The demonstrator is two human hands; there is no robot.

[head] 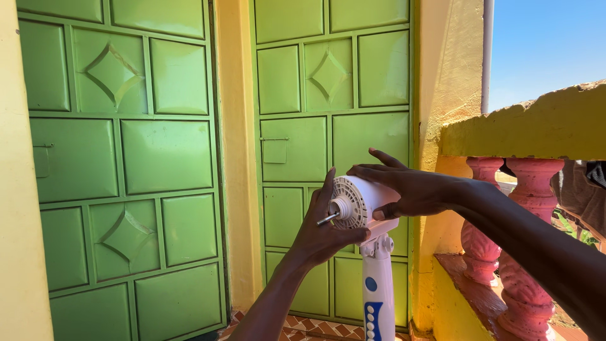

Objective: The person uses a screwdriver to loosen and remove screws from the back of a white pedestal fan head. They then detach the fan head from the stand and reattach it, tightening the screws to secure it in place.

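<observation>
Up by the green doors point(164, 158), a person holds the top of a white fan point(366, 202). It is the round motor part, with no blades or cage on it. A thin metal pin point(327, 219) sticks out of its front. The motor sits on a white pole point(377, 290) with blue buttons, and the pole goes down out of view.

The left hand point(325, 230) cups the front of the motor from below, with the thumb by the pin and the fingers wrapped around the ribbed face. The right hand point(404, 189) lies over the back of the motor, fingers spread wide and pressing on it. Both hands are gripping the motor.

Pink posts point(530, 252) under a yellow rail point(524, 129) stand close on the right.

What could go wrong? I think the pole could tip, since I cannot see its foot or what it stands on. A hard push from either hand might lean it toward the doors or the pink posts. The pin could poke the left thumb, because the thumb is right beside it. The motor might also swing on its joint if the hands twist it.
</observation>
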